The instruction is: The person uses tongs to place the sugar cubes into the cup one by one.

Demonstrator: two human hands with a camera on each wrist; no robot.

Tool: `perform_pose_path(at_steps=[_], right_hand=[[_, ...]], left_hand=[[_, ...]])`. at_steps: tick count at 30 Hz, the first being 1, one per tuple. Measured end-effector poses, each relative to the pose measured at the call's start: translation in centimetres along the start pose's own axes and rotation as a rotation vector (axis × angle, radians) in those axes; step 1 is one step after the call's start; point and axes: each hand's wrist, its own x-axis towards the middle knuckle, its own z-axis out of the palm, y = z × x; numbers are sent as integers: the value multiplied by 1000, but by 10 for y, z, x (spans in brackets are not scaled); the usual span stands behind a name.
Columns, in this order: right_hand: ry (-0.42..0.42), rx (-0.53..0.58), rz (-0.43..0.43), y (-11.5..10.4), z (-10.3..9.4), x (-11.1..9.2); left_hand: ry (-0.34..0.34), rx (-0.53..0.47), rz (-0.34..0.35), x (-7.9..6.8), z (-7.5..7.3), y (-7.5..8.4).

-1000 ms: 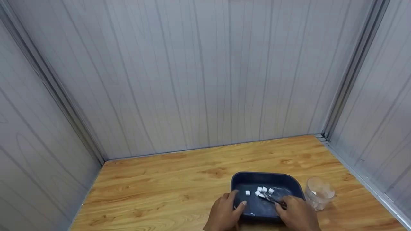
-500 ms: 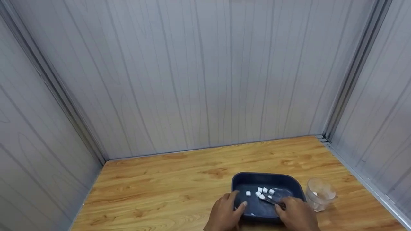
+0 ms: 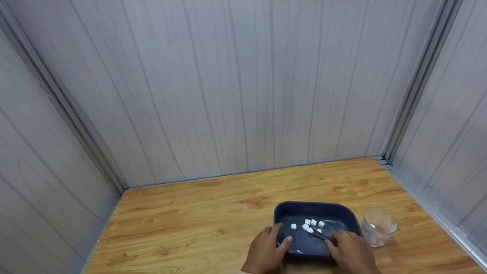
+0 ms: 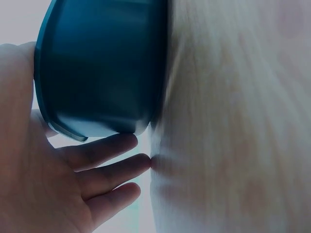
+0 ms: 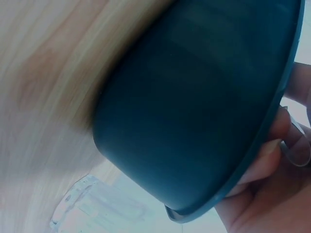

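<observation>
Right hand (image 3: 350, 249): fingers pinch dark tongs (image 3: 320, 236); white cubes (image 3: 307, 222) lie beyond and left of those fingers, in the dark tray (image 3: 310, 245). Left hand (image 3: 265, 249): fingers parted, holding tray rim. Cubes appear light, possibly crumbly; grip opposite faces gently.

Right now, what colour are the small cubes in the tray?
The cubes are white; they show best in the head view.

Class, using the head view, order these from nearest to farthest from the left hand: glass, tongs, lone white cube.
1. Lone white cube: inside the tray, at left.
2. Tongs: in the right hand.
3. Glass: right of the tray.
</observation>
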Motion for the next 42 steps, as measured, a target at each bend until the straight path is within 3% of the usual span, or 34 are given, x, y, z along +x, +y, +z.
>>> perform_pose_path(at_steps=[12, 29, 42], right_hand=[[-5, -3, 18, -1, 1, 1], [115, 12, -36, 2, 2, -4], [43, 33, 25, -1, -3, -3]], left_hand=[[-2, 4, -14, 0, -1, 0], [-2, -13, -3, -1, -1, 1], [-40, -18, -65, 2, -1, 2]])
